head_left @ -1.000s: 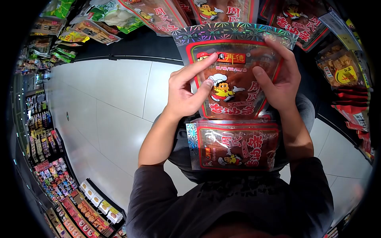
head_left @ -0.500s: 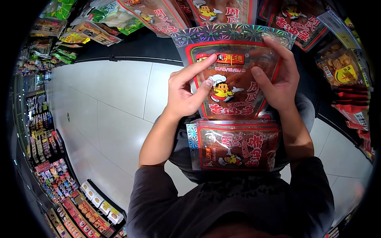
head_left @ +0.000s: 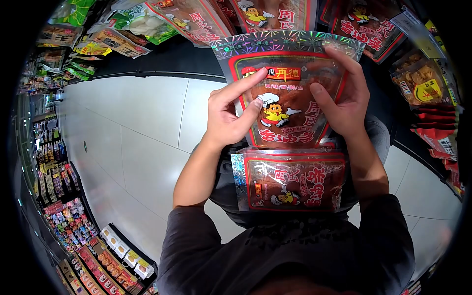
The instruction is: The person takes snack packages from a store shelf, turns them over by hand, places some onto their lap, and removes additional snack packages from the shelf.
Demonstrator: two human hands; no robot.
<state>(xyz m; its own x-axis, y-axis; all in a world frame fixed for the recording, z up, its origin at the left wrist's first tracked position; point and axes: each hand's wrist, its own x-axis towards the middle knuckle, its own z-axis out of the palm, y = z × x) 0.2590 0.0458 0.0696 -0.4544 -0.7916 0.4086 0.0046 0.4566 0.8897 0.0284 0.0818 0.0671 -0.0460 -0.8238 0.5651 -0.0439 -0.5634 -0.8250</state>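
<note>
Between my two hands I hold a red and clear snack packet (head_left: 282, 105) with a shiny holographic top strip and a cartoon chef on its front. My left hand (head_left: 233, 108) grips its left edge, index finger and thumb lying over the front. On the right edge, my right hand (head_left: 346, 98) has its thumb pressed on the front and its index finger reaching up to the top strip. Another packet (head_left: 295, 182) of the same kind lies sideways on my lap, just below the held one. More packaging edges show beneath it.
Matching packets (head_left: 275, 14) hang on the rack ahead. White-and-green bags (head_left: 142, 24) are at the upper left, and bagged snacks (head_left: 420, 86) hang on the right beside a price tag holder (head_left: 418, 32). Shelves of small goods (head_left: 71, 223) line the far left across the tiled floor (head_left: 142, 123).
Almost nothing differs. Both hands keep the same hold, and the packet has shifted very slightly; the packet on my lap stays put.
</note>
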